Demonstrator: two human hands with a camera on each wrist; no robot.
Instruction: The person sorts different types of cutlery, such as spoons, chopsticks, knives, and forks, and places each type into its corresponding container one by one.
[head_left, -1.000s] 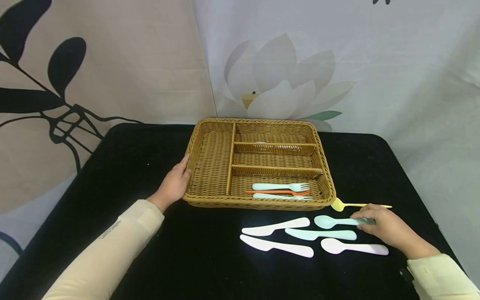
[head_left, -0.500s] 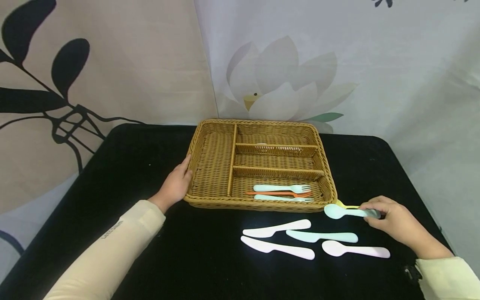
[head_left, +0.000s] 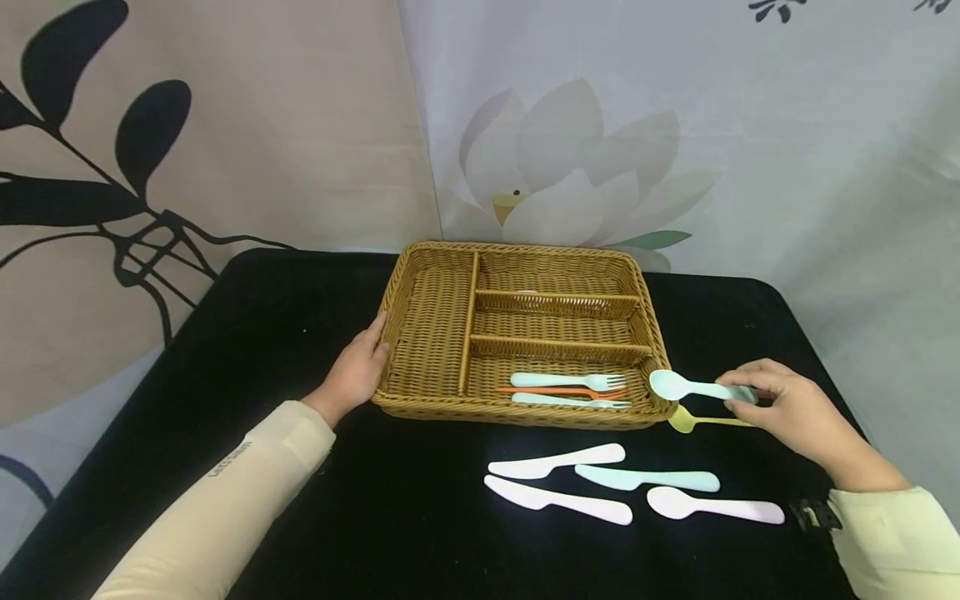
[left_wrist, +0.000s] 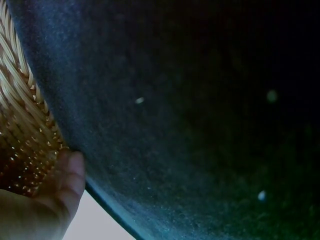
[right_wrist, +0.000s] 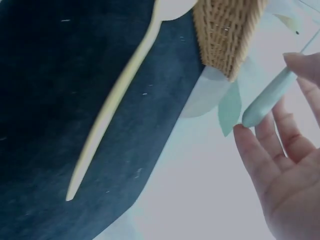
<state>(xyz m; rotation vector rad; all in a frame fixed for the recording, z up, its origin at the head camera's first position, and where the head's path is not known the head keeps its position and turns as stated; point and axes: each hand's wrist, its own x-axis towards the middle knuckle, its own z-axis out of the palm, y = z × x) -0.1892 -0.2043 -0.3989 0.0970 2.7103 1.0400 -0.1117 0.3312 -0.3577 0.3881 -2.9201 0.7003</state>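
A mint-green spoon is raised in my right hand, level with the basket's near right corner. Thumb and fingertips pinch its handle, whose end shows in the right wrist view. My left hand grips the left side of a brown wicker basket, fingers along its outer wall in the left wrist view. The basket's near right compartment holds two mint forks and an orange fork. Under the right hand, a yellow spoon lies on the table, its handle end hidden in the head view.
In front of the basket lie two white knives, a mint knife and a pale pink spoon. Black cloth covers the table. A printed curtain hangs right behind it.
My right hand has lifted the mint spoon from the table and carried it away from me, past the yellow spoon. The left hand stays on the basket; the head view shifts slightly.
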